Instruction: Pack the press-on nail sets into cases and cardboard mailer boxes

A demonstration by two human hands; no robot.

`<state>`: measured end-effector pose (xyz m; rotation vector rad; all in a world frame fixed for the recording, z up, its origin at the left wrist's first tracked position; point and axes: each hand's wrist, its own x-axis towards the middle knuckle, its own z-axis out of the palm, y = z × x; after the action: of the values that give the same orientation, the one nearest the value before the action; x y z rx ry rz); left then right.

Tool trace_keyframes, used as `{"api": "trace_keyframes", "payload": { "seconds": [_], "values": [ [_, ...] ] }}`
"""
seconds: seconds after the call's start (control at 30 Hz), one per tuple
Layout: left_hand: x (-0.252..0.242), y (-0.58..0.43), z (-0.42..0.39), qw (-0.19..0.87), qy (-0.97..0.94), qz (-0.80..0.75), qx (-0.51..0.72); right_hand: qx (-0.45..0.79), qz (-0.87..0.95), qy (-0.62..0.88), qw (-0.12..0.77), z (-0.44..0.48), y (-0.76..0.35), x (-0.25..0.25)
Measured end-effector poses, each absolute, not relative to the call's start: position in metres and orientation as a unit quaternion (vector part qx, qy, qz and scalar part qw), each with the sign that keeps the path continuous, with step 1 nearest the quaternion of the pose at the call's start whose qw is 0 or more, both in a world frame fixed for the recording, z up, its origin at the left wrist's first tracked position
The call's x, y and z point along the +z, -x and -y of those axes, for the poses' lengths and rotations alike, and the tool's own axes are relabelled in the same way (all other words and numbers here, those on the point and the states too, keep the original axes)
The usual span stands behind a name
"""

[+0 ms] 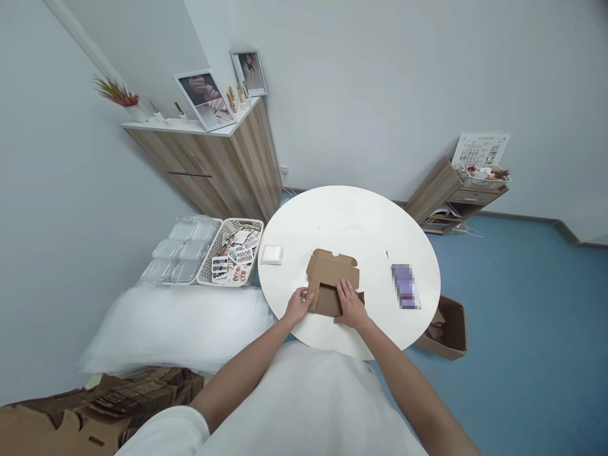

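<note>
A brown cardboard mailer box [331, 271], partly folded, lies on the white round table [342, 218] in front of me. Its flaps point away from me and part of its inside shows. At the box's left side, my left hand [299, 305] grips the edge, thumb on top. My right hand [350, 304] lies over the right part of the box, fingers stretched across the wall and into the opening. Some of the right side of the box is hidden under that hand.
Left of the box is a small white stack [272, 254]; right is a pixelated purple item [405, 286]. A basket of nail sets [230, 253], clear plastic cases [183, 244], white sheets [180, 326] and flat cardboard [95, 415] lie left. An open carton [451, 329] stands on the floor.
</note>
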<state>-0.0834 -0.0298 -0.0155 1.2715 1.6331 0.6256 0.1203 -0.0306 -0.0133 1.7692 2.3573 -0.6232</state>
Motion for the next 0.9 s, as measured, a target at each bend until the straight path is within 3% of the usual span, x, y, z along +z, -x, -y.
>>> {"api": "trace_keyframes", "payload": {
  "seconds": [0.27,0.63,0.9],
  "values": [
    [-0.015,0.092,0.019,0.407,-0.602,-0.677,0.113,-0.222,-0.801,-0.548,0.093,0.031,-0.123,-0.007],
    [-0.016,0.092,0.019,0.354,-0.632,-0.688,0.040,-0.259,-0.799,-0.532,0.110,0.035,-0.125,0.007],
    [-0.014,0.099,0.032,0.379,-0.660,-0.641,0.103,-0.246,-0.791,-0.548,0.118,0.033,-0.128,0.009]
  ]
}}
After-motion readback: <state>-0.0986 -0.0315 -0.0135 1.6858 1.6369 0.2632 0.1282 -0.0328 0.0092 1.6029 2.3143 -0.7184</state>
